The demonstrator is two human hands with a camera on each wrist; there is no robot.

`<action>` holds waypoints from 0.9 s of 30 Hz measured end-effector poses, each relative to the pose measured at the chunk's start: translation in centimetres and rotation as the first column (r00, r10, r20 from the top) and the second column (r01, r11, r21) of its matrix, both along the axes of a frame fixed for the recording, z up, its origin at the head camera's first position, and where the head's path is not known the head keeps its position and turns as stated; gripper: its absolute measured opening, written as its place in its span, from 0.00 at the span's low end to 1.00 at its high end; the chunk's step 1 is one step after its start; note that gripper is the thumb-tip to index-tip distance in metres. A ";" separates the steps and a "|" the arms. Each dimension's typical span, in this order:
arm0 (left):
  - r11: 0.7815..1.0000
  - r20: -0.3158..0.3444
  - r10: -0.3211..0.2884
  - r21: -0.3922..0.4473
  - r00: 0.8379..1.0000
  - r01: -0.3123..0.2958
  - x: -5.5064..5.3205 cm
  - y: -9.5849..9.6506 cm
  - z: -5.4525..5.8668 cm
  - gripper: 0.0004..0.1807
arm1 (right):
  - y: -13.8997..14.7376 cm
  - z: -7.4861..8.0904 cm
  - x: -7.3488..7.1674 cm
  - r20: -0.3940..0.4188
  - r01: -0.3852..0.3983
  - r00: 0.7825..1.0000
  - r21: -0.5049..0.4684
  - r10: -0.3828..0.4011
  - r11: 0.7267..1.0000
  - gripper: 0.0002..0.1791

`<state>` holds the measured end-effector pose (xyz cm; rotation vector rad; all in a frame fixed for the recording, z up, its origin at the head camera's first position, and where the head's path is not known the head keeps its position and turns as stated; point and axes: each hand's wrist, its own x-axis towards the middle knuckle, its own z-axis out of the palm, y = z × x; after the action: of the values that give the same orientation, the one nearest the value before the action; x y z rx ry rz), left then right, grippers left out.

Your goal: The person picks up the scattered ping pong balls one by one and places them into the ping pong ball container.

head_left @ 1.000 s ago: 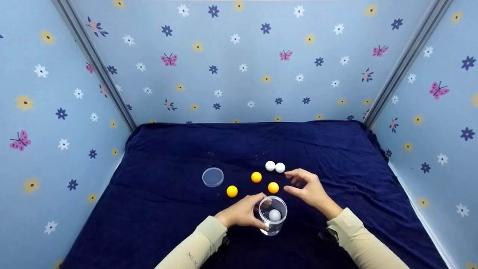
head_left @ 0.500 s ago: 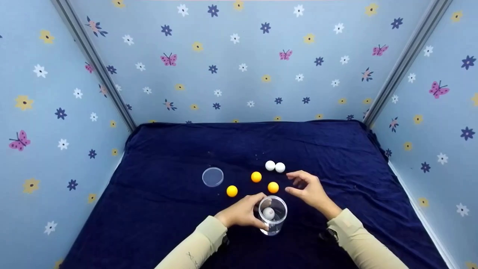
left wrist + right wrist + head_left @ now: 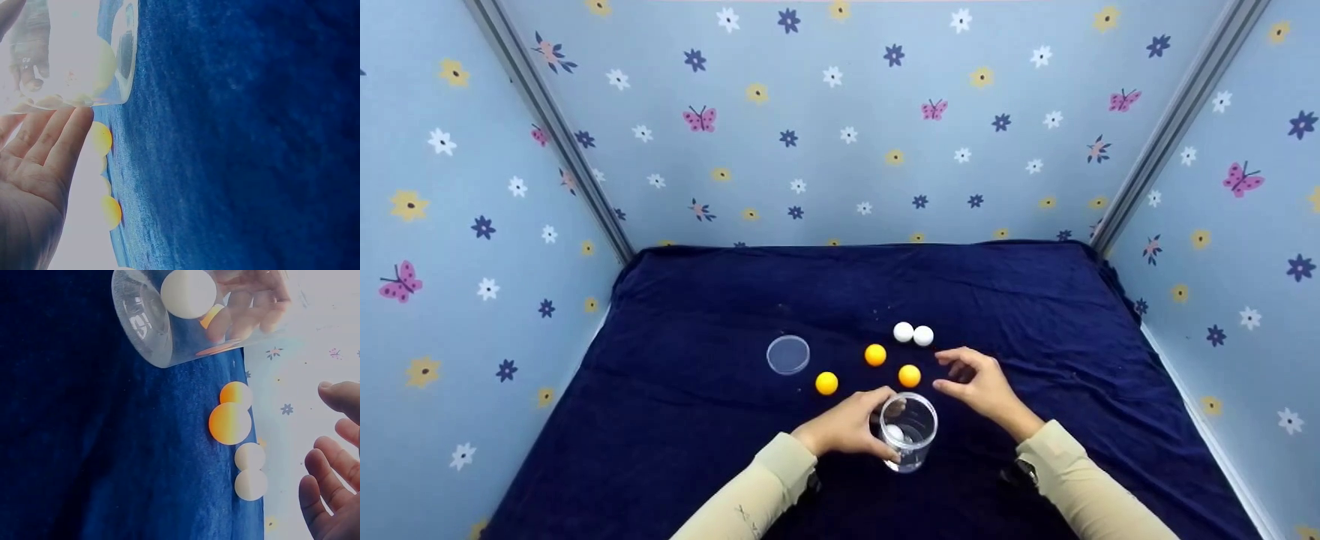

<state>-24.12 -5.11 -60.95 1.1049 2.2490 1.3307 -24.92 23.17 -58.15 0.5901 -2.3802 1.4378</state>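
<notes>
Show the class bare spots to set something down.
Bare blue cloth lies between the clear lid and left wall, and between the right hand and right wall. Crowded: between lid and right hand, where five balls lie.

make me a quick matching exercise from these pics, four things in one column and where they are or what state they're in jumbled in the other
Things
1. clear jar
2. clear round lid
3. two white balls outside the jar
4. right hand

Places and states
A. side by side, farther from the person than the orange balls
B. holding nothing
C. held by the left hand, with a white ball inside
D. on the cloth, left of every orange ball in the head view

Right pairs: 1-C, 2-D, 3-A, 4-B
</notes>
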 end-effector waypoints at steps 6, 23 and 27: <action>1.000 -0.010 0.001 0.002 1.000 -0.001 0.0 0.0 0.0 0.42 | -0.9 2.2 1.2 0.010 -0.011 1.000 -0.002 0.011 1.000 0.23; 0.999 0.073 -0.015 0.040 0.997 0.012 -0.1 0.0 0.0 0.42 | -0.1 -1.5 -1.4 0.083 -0.010 0.997 0.067 0.004 0.998 0.29; 1.000 0.056 -0.013 0.029 0.998 0.011 0.0 0.0 0.1 0.42 | 0.2 -2.0 -1.8 0.107 -0.039 0.994 0.069 0.031 0.997 0.30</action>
<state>-24.09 -5.12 -60.89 1.0749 2.1860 1.3765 -26.73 23.35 -60.11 0.5898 -2.5243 1.4379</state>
